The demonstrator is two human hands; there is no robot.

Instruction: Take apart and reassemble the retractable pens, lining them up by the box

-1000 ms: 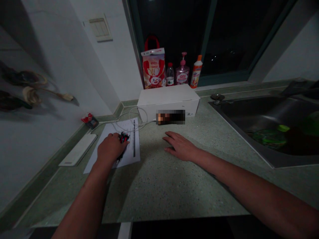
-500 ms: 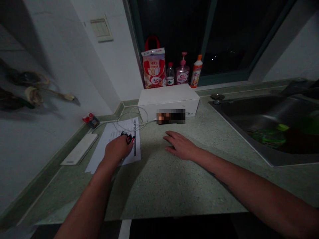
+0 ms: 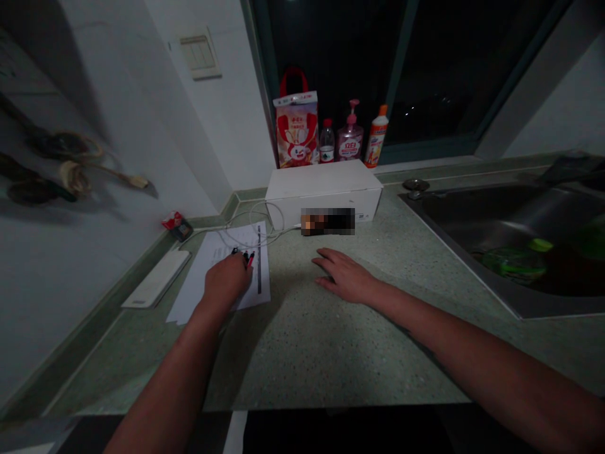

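A small bunch of slim pens (image 3: 246, 258), black with some red, lies under the left hand (image 3: 227, 282), with their tops poking out past the fingers. The hand is curled closed over them, knuckles up, and seems to have hold of them, though the fingers hide most of the grip. The pens sit on a thin sheet of printed paper (image 3: 201, 296), which lies flat on the speckled green stone counter (image 3: 302, 359) and has a dark vertical bar printed near its right edge.

The right hand (image 3: 345, 275) is open, palm down and holding nothing, with its slightly spread fingers resting on the bare counter, well apart from the paper.

A thin white cable (image 3: 265, 217) loops over the top of the paper and runs to a plain white cardboard box (image 3: 321, 183). A pixelated object (image 3: 328, 222) lies just in front of the box. Left of the paper are a long, flat white strip (image 3: 155, 279) and a small red packet (image 3: 176, 227). To the right is a steel sink (image 3: 491, 214) with something green (image 3: 515, 263) in it. Behind the box stand a printed bag (image 3: 297, 129) and three plastic bottles (image 3: 350, 142).
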